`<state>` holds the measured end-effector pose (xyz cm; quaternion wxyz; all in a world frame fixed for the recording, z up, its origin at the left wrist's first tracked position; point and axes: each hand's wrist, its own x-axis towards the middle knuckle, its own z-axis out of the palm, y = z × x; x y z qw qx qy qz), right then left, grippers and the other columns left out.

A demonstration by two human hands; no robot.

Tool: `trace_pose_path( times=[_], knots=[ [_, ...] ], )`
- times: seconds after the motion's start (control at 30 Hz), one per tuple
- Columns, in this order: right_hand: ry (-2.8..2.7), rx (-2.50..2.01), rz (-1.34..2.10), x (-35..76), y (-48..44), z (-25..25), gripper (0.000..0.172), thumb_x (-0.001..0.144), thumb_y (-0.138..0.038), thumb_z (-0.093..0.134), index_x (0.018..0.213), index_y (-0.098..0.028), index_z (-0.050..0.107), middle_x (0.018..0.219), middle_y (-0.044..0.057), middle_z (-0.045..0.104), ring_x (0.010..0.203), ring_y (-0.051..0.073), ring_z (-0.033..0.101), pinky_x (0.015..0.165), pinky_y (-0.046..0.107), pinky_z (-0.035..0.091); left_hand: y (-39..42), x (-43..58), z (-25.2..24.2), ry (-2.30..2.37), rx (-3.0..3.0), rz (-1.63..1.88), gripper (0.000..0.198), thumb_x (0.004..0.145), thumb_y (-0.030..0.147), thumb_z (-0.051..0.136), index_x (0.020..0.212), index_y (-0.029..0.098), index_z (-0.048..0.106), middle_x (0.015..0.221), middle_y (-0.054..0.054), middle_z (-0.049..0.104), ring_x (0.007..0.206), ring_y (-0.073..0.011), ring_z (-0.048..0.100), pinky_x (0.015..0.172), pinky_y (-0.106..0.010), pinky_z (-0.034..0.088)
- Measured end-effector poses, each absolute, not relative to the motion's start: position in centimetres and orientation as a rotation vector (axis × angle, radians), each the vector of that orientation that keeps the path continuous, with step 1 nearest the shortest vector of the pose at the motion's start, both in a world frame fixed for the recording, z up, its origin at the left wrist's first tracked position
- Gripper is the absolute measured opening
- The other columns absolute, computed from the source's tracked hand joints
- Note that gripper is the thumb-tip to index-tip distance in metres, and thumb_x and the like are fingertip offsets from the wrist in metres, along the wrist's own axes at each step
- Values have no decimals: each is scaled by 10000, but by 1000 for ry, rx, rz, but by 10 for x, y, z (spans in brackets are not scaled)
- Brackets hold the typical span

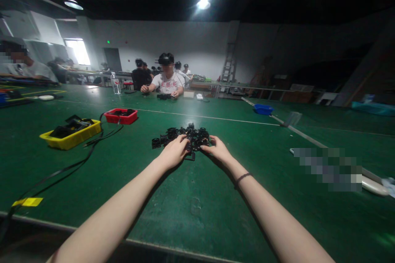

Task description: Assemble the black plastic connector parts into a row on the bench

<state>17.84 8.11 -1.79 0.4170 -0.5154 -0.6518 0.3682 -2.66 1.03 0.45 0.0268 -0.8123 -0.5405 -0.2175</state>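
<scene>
A loose heap of small black plastic parts [200, 133] lies on the green tabletop in front of me. My left hand [175, 151] rests over the heap's near left side, its fingers reaching onto the parts and spread a little from the thumb. At the right edge of the heap is my right hand [217, 148], thumb and fingers apart around the outermost parts. Neither hand shows a part lifted clear of the table. The single shapes in the heap are too small and dark to tell apart, and my left hand hides some of them.
To the left stand a yellow bin [66, 143] and a red bin [121, 120], both with black parts, beside a black cable [82, 160]. A blue bin [263, 109] is far right. Across the table sits a person [168, 82] near a plastic bottle [116, 84].
</scene>
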Motion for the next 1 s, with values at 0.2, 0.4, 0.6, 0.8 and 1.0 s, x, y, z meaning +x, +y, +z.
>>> trace_pose_path(
  times=[0.2, 0.4, 0.6, 0.8, 1.0],
  knots=[
    [-1704, -1386, 886, 174, 62, -9, 589, 694, -228, 746, 1213, -124, 488, 1129, 137, 635, 866, 183, 665, 860, 364, 520, 8, -29, 10, -1637, -2482, -714, 335, 872, 158, 521, 1206, 182, 523, 1362, -124, 486, 1210, -258, 540, 997, -390, 469],
    [-1763, -1467, 663, 167, 43, 0, 499, 741, -230, 695, 1191, -125, 507, 1232, 168, 489, 723, 128, 636, 827, 348, 534, 6, -29, 13, -1568, -2484, -731, 358, 842, 103, 524, 1194, 162, 549, 1260, -113, 574, 1151, -248, 569, 978, -375, 470],
    [-1889, -1382, 406, 160, 30, 1, 334, 790, -193, 634, 1113, -137, 571, 1090, 90, 479, 744, 114, 573, 849, 319, 498, 8, -31, 11, -1597, -2476, -721, 384, 781, 57, 547, 1148, 161, 586, 1156, -100, 642, 1107, -231, 590, 972, -364, 464],
    [-2176, -1150, 244, 160, 21, 5, 150, 846, -148, 563, 967, -162, 649, 925, 46, 535, 843, 149, 531, 832, 295, 438, 9, -32, 9, -1598, -2457, -789, 387, 765, 32, 526, 1128, 141, 599, 1136, -109, 651, 1090, -229, 594, 969, -366, 467],
    [-2371, -1027, 290, 159, 14, 7, 133, 855, -230, 604, 949, -179, 683, 936, 40, 520, 769, 125, 509, 747, 259, 426, 9, -31, 8, -1597, -2428, -880, 436, 731, 2, 487, 1115, 176, 600, 1143, -90, 638, 1095, -221, 596, 973, -365, 480]
  ],
)
